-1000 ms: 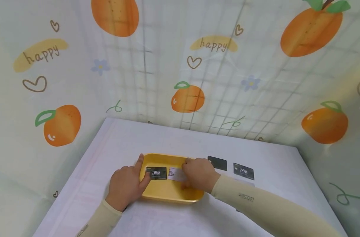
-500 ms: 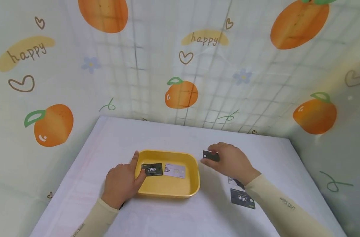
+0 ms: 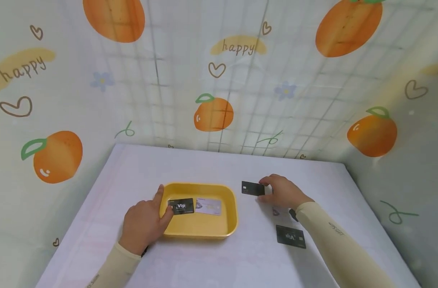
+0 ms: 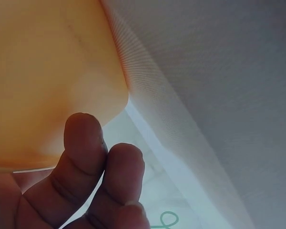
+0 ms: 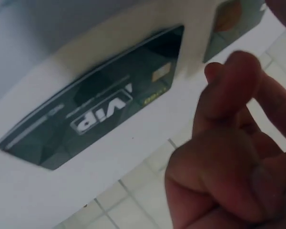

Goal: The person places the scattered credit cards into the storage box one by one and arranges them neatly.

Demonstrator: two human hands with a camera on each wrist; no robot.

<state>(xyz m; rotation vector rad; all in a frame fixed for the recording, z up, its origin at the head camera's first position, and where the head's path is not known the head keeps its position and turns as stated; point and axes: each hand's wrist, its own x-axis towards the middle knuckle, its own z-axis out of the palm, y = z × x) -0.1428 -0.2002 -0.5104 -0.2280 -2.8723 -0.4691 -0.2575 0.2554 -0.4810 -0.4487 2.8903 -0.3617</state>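
Since a second ago the right hand (image 3: pixel 281 192) left the yellow tray (image 3: pixel 227 228); its grip now pinches a dark card (image 3: pixel 252 188) just right of it. Left hand (image 3: pixel 143 224) grips the tray's left rim.

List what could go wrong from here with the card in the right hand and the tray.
The right hand pinches the dark card only at one end, so it may slip. The yellow tray already holds two cards side by side; a third may land overlapping. The left hand grips just one tray edge, so it could shift.
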